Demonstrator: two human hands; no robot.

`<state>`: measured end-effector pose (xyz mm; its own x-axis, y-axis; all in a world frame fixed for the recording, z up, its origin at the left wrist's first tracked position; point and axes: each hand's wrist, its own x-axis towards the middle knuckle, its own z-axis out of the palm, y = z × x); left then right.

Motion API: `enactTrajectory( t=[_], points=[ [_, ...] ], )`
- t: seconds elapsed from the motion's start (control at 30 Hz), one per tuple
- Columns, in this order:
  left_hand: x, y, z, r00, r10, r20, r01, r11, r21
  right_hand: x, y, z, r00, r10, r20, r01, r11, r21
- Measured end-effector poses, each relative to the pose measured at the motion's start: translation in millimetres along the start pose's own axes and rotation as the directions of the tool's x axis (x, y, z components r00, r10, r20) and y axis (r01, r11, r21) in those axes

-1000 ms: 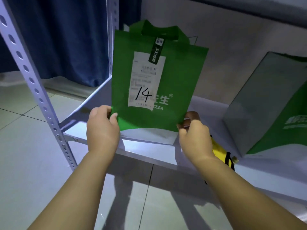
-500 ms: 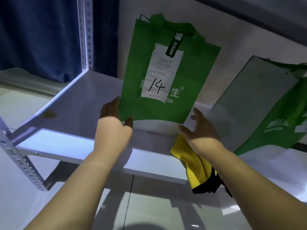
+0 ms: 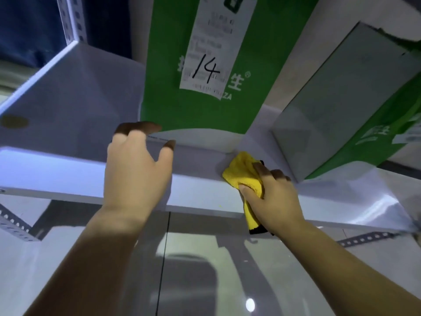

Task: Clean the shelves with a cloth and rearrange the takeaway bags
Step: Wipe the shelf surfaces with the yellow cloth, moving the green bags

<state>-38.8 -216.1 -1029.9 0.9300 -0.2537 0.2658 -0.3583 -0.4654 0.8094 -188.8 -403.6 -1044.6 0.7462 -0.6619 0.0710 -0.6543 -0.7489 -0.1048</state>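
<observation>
The yellow cloth (image 3: 243, 176) is gripped in the right hand (image 3: 273, 197), lower right of centre. It is bunched between thumb and curled fingers and laid on the shelf (image 3: 68, 110), just in front of the gap between two bags. The left hand (image 3: 136, 165) is held with fingers spread and relaxed at the lower left corner of the green bag marked 14 (image 3: 173, 76), which stands upright at top centre. Whether the fingertips touch it cannot be told.

The step in hand is judged to be wiping. The cloth is best flattened rather than kept bunched, then pressed down and drawn in long strokes along the bare shelf towards the left of the frame, where a brownish spot (image 3: 14, 122) is seen near the edge. The bag should be steadied or shifted so that the surface beneath it is reached.

At the right, a second green bag (image 3: 341, 106) is seen leaning close beside the cloth and could easily be knocked. A perforated upright (image 3: 73, 19) and a dark blue curtain (image 3: 27, 26) are seen at upper left.
</observation>
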Motion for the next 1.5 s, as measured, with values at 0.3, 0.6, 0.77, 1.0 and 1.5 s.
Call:
enactTrajectory(
  t=[0.3, 0.6, 0.77, 1.0, 1.5],
  points=[
    [-19.6, -26.0, -25.4, 0.992, 0.097, 0.075, -0.106, 0.986, 0.125, -33.2, -55.1, 12.7, 0.993, -0.120, 0.000, 0.118, 0.979, 0.164],
    [-37.4, -80.7, -88.0, 0.995, 0.099, 0.017, -0.097, 0.902, 0.422, -15.4, -165.1, 20.1, 0.899, -0.436, 0.032, 0.426, 0.890, 0.161],
    [-37.7, -107.3, -108.3, 0.994, 0.112, 0.015, -0.103, 0.842, 0.530, -1.6, -227.6, 22.3, 0.818, -0.566, 0.101, 0.541, 0.817, 0.202],
    [-29.2, -120.8, -107.0, 0.987, 0.156, -0.032, -0.122, 0.866, 0.485, 49.0, -290.3, 39.3, 0.803, -0.593, 0.055, 0.575, 0.797, 0.186],
    [-32.0, -145.0, -99.6, 0.971, 0.217, -0.101, -0.176, 0.934, 0.313, 81.5, -316.2, 45.3, 0.566, -0.824, 0.024, 0.797, 0.555, 0.240]
  ],
)
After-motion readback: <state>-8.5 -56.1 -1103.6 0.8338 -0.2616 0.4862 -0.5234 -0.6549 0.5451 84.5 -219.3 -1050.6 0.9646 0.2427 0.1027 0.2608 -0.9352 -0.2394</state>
